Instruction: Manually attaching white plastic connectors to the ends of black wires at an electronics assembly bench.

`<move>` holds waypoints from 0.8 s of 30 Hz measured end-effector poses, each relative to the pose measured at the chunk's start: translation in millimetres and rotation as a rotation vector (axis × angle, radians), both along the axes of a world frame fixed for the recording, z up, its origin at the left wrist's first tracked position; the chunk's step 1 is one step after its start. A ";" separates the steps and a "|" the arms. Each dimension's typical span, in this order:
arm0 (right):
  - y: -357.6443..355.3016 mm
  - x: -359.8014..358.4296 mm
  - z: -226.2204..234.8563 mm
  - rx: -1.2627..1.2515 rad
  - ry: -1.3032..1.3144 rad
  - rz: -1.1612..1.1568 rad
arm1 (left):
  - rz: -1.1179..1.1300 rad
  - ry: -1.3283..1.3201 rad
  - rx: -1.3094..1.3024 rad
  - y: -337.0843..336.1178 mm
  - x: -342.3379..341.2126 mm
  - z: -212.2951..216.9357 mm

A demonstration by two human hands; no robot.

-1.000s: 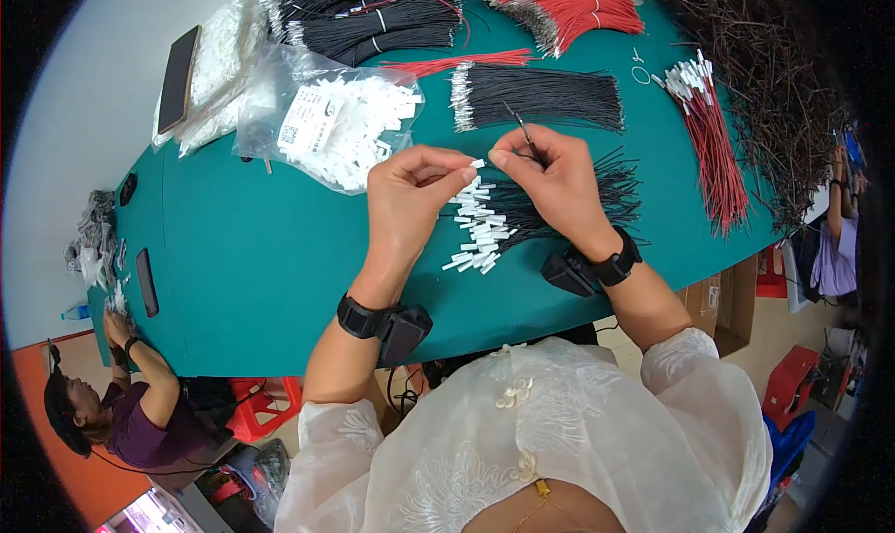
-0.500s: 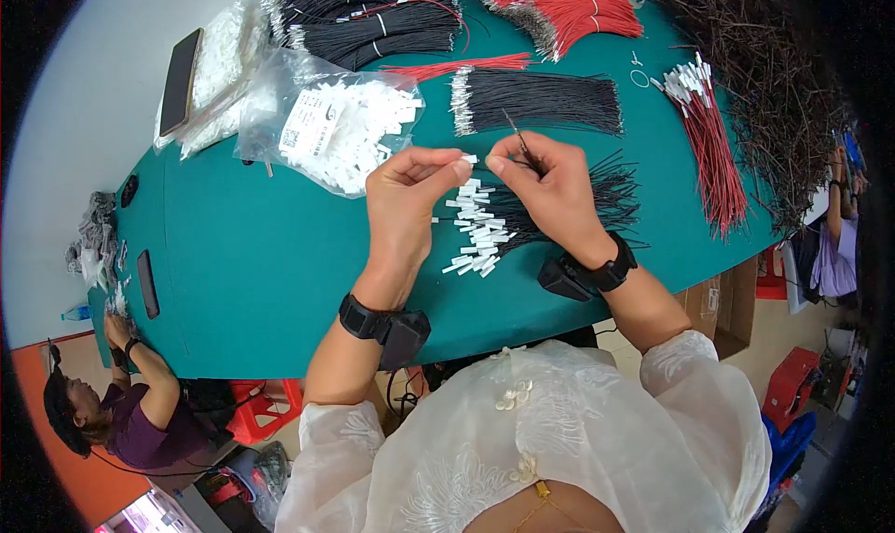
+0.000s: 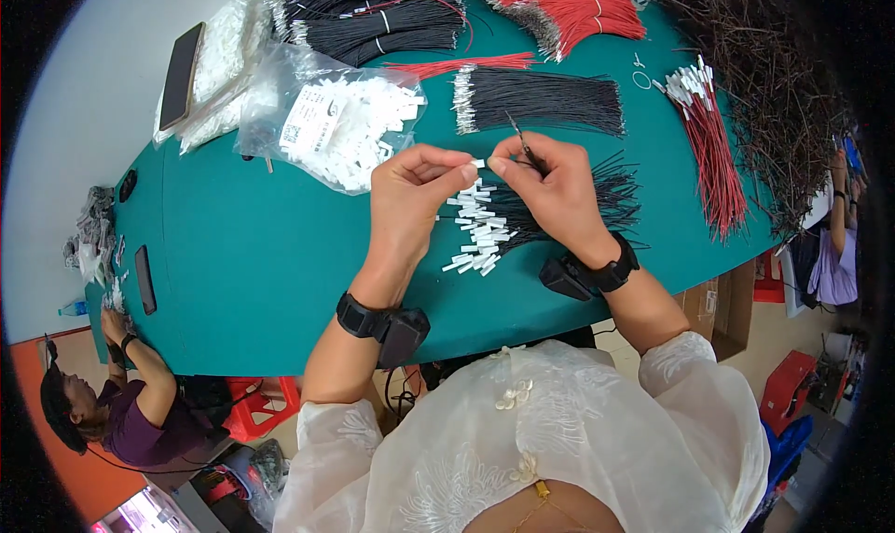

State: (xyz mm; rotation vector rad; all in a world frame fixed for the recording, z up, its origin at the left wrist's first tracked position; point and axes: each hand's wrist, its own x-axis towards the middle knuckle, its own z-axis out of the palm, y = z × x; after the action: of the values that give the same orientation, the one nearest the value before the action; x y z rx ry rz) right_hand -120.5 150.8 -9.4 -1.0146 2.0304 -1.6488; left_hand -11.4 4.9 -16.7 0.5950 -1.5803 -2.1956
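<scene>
My left hand [image 3: 415,190] pinches a small white connector housing [image 3: 479,163] between thumb and fingertips. Close to its right, my right hand [image 3: 557,188] is closed around a slim, dark pointed tool [image 3: 518,134], whose tip sticks up and away from me. Whether the right thumb and forefinger also pinch a wire end is too small to tell. Under and between the hands lies a pile of black wires [image 3: 608,198] with white connectors [image 3: 483,233] on their left ends. Beyond them, a flat row of black wires [image 3: 545,100] shows metal terminals at its left end.
An open plastic bag of white connectors [image 3: 350,142] lies left of my hands. A phone [image 3: 182,76] rests on more bags. Red wires with white connectors [image 3: 713,160] and a dark tangled wire heap [image 3: 764,86] lie right. Another person [image 3: 121,403] works at the lower left.
Both hands keep nearly the same pose. The white connector shows slightly more between my fingertips, and the whole view has shifted a little.
</scene>
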 end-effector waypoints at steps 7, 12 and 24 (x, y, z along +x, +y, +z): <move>0.4 -9.0 -1.7 0.062 -0.051 0.049 | -0.020 -0.037 -0.037 -5.3 -0.3 0.7; 1.0 -19.1 1.2 0.069 -0.064 0.103 | -0.099 -0.116 -0.270 -6.6 0.9 -8.1; 4.7 -21.0 10.4 0.106 0.095 0.008 | -0.338 -0.152 -0.879 -4.0 4.3 -3.9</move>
State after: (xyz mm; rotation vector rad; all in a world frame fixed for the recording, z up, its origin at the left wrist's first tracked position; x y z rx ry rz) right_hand -141.5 155.5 1.0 -1.0805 2.1471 -1.4976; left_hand -7.0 0.9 -20.5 0.2242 -2.6102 -1.3994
